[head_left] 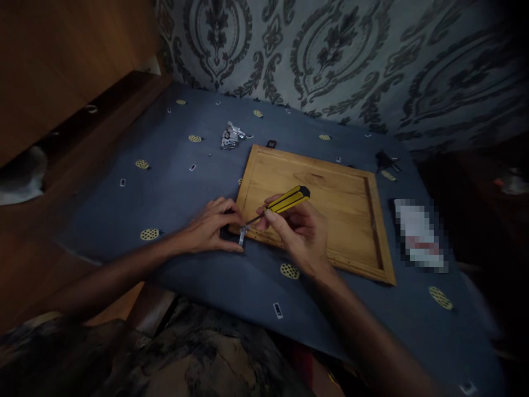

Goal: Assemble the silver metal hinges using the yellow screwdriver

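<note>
Watching from the side: right hand (308, 234) has the yellow-and-black screwdriver (287, 199), thumb and fingers pinching it where handle meets shaft, butt end up and to the right. Tip is down at a small metal fitting (242, 237) by the near-left corner of the wooden panel (339, 220); can't tell whether it's seated. Left hand (204, 229) has thumb and index parted around that corner, fitting between them; can't tell if they're gripping it or just steadying. Panel lies flat on the blue cloth (103, 212), raised rim up. Handling guess: panel is stiff, some weight to it, but could slide on the cloth if pushed; take it by the rim, opposite edges. Fitting looks light, rigid, probably slick and easy to twist off line; hold it by its sides, clear of the tip. Screwdriver should be light and hard; fat part of the handle for torque, fingertips near the shaft for aim. Loose pile of metal pieces (232, 135) sits beyond the panel's far-left corner, likely just as slippery to pick up
</note>
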Demonstrator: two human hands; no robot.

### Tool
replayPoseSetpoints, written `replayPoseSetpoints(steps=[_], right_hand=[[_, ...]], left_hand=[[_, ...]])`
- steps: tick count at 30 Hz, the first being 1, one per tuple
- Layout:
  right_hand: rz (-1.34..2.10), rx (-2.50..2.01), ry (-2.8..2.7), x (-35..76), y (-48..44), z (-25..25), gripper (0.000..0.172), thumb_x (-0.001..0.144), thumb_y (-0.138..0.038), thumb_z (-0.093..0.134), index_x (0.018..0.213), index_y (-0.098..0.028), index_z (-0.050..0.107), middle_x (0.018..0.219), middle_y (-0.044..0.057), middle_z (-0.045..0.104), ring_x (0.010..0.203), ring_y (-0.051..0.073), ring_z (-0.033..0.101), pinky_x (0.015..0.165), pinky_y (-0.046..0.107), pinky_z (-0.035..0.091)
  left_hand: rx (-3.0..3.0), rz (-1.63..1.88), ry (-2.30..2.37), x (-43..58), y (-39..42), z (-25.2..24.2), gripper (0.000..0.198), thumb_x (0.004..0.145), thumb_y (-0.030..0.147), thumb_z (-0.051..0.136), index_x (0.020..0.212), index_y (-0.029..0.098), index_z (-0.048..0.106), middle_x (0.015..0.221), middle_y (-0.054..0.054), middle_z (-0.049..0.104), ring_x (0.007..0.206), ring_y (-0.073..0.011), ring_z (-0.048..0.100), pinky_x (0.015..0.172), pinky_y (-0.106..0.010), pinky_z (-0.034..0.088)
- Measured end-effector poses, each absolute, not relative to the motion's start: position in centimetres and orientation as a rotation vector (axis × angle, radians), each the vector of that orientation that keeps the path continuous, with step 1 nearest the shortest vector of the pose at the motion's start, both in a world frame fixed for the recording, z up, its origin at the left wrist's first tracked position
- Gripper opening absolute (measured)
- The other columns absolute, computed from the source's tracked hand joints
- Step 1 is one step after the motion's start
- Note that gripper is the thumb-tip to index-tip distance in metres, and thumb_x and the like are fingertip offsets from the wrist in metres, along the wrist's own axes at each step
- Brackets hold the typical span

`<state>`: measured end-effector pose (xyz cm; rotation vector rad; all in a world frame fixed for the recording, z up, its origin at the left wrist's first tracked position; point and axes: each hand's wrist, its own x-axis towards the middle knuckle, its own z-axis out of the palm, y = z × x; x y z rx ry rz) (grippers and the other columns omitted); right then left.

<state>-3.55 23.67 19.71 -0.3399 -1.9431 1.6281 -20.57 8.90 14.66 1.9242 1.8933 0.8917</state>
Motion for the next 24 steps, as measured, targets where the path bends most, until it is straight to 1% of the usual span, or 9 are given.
replayPoseSetpoints(steps=[4, 6, 11, 15, 17, 21, 24], right_hand=[[1.614, -0.295, -1.963, -3.63, 23.76, 19.28, 0.019, 0.092, -0.041, 0.076, 0.093, -0.024, 0.067, 0.073, -0.003, 0.074, 0.064, 0.015, 0.072, 0.065, 0.031, 0.06], [1.596, -0.289, -1.989, -3.62, 23.8, 19.1, 0.018, 0.093, -0.04, 0.074, 0.091, -0.024, 0.067, 0.073, -0.002, 0.074, 0.064, 0.015, 0.072, 0.065, 0.031, 0.06], [1.632, -0.303, -1.993, -3.58, 23.72, 18.97, 0.017, 0.093, -0.039, 0.074, 0.096, -0.024, 0.068, 0.077, -0.002, 0.075, 0.065, 0.014, 0.072, 0.069, 0.032, 0.063], [1.634, -0.282, -1.993, -3.66, 23.63, 18.99, 0.014, 0.092, -0.035, 0.075, 0.092, -0.024, 0.068, 0.075, -0.002, 0.075, 0.066, 0.014, 0.073, 0.068, 0.03, 0.061], [1.616, -0.266, -1.997, -3.72, 23.61, 19.01, 0.016, 0.092, -0.036, 0.076, 0.09, -0.023, 0.067, 0.073, -0.002, 0.076, 0.066, 0.014, 0.073, 0.067, 0.029, 0.06], [1.621, -0.273, -2.014, -3.72, 23.73, 19.31, 0.025, 0.09, -0.045, 0.079, 0.09, -0.022, 0.068, 0.076, -0.001, 0.076, 0.065, 0.015, 0.074, 0.066, 0.029, 0.061], [1.641, -0.259, -2.064, -3.54, 24.03, 19.7, 0.029, 0.092, -0.048, 0.077, 0.102, -0.022, 0.072, 0.082, 0.001, 0.078, 0.068, 0.016, 0.076, 0.07, 0.031, 0.064]], left_hand=[[1.946, 0.889, 1.891, -20.58, 8.89, 14.74, 0.052, 0.082, 0.064, 0.083, 0.114, 0.023, 0.075, 0.116, -0.007, 0.064, 0.105, -0.0265, 0.055, 0.089, -0.039, 0.043], [1.938, 0.886, 1.892, -20.58, 8.89, 14.82, 0.052, 0.082, 0.065, 0.082, 0.112, 0.023, 0.075, 0.116, -0.007, 0.064, 0.105, -0.0263, 0.055, 0.09, -0.039, 0.044], [1.926, 0.906, 1.877, -20.57, 8.86, 14.87, 0.052, 0.083, 0.065, 0.082, 0.11, 0.022, 0.074, 0.115, -0.008, 0.065, 0.105, -0.0262, 0.056, 0.091, -0.039, 0.044], [1.952, 0.916, 1.872, -20.59, 8.88, 14.83, 0.053, 0.083, 0.065, 0.082, 0.111, 0.02, 0.074, 0.115, -0.008, 0.064, 0.104, -0.0263, 0.056, 0.09, -0.039, 0.043], [1.949, 0.894, 1.877, -20.61, 8.91, 14.85, 0.054, 0.083, 0.065, 0.082, 0.111, 0.021, 0.074, 0.116, -0.008, 0.064, 0.104, -0.0265, 0.055, 0.091, -0.039, 0.043], [1.926, 0.869, 1.885, -20.65, 8.92, 14.83, 0.053, 0.082, 0.066, 0.082, 0.112, 0.022, 0.075, 0.117, -0.007, 0.064, 0.105, -0.0264, 0.055, 0.092, -0.039, 0.043], [1.933, 0.905, 1.876, -20.66, 8.9, 14.68, 0.053, 0.082, 0.065, 0.082, 0.111, 0.022, 0.075, 0.116, -0.007, 0.064, 0.105, -0.026, 0.055, 0.091, -0.038, 0.043]])
